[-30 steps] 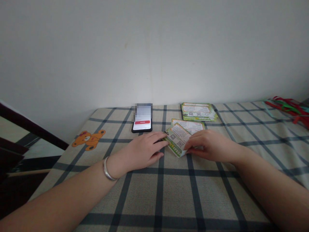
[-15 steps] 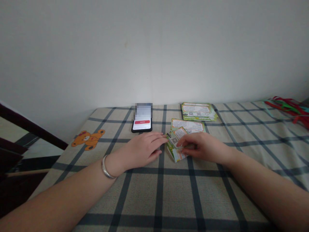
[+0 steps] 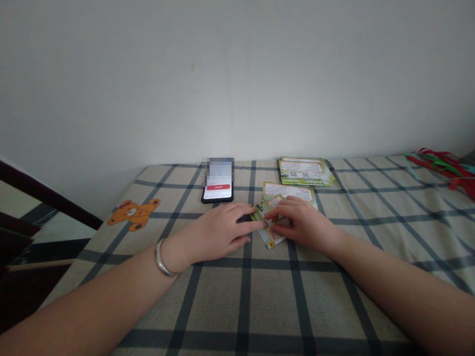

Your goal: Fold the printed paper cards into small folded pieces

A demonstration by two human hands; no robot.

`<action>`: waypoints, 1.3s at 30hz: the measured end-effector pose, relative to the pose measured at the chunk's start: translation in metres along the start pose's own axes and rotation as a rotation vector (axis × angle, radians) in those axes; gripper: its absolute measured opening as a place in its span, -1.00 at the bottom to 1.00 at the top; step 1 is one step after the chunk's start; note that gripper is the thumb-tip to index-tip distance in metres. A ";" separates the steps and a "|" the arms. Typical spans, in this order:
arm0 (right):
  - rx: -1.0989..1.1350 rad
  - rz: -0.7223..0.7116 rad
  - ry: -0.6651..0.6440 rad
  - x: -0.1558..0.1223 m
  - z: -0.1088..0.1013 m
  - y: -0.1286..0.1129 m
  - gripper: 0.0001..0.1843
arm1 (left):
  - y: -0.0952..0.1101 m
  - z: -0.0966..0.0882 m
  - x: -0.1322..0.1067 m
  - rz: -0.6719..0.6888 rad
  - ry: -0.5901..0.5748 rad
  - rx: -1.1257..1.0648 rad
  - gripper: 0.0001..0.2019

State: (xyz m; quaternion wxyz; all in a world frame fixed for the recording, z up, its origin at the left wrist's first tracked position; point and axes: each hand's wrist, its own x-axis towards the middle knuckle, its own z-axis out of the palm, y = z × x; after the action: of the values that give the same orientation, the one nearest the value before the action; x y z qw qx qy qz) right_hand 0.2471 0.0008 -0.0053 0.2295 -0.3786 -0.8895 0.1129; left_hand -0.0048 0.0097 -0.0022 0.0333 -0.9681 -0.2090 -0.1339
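Head view. We see both of the person's hands meet over a small green and white printed card [image 3: 273,239] that lies on the checked cloth [image 3: 260,296], near the middle of the picture. The left hand [image 3: 218,232] rests palm down with its fingers stretched out and its grip wide, and its index fingertip touches the card's left edge. The right hand [image 3: 301,225] covers the card from the right, and its grip is narrow, with thumb and curled fingers closed on the card. Only the card's near corner and a strip of its far edge show between the two hands. A silver bracelet [image 3: 161,257] circles the left wrist. Just beyond the right hand we note a second card [image 3: 293,190] lying flat, and farther back, near the wall, a stack of similar cards [image 3: 304,171]. A phone [image 3: 218,188] with a lit screen lies just beyond the left hand. An orange bear print [image 3: 133,215] marks the cloth at the left, and red and green ribbons [image 3: 445,165] lie at the far right.
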 end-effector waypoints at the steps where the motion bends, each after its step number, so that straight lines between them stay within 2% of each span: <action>1: 0.004 0.009 0.006 0.000 0.001 0.001 -0.81 | 0.000 -0.001 0.000 0.012 -0.007 0.005 -0.62; 5: 0.013 -0.024 0.025 0.001 0.002 0.003 -0.86 | -0.001 -0.001 0.002 0.025 -0.017 0.000 -0.63; 10: -0.082 -0.142 0.015 0.001 -0.011 0.004 -0.91 | 0.000 -0.001 0.001 -0.004 0.006 -0.012 -0.66; 17: -0.036 -0.269 -0.151 -0.004 -0.032 0.006 -0.81 | 0.002 -0.004 0.001 -0.034 -0.009 0.011 -0.66; 23: -0.082 -0.275 -0.218 -0.006 -0.033 0.001 -0.73 | 0.000 -0.001 0.000 -0.072 -0.009 -0.037 -0.62; 32: -0.268 -0.293 -0.192 -0.009 -0.030 -0.003 -0.75 | -0.003 0.006 -0.002 -0.127 0.010 -0.080 -0.66; 39: -0.352 -0.255 -0.180 -0.013 -0.028 -0.002 -0.61 | -0.003 0.006 -0.002 -0.150 -0.017 -0.100 -0.61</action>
State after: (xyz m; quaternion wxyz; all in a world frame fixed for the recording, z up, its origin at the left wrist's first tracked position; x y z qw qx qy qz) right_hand 0.2675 -0.0088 0.0157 0.0922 -0.2858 -0.9530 -0.0404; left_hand -0.0062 0.0126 -0.0081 -0.0269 -0.9513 -0.2744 -0.1379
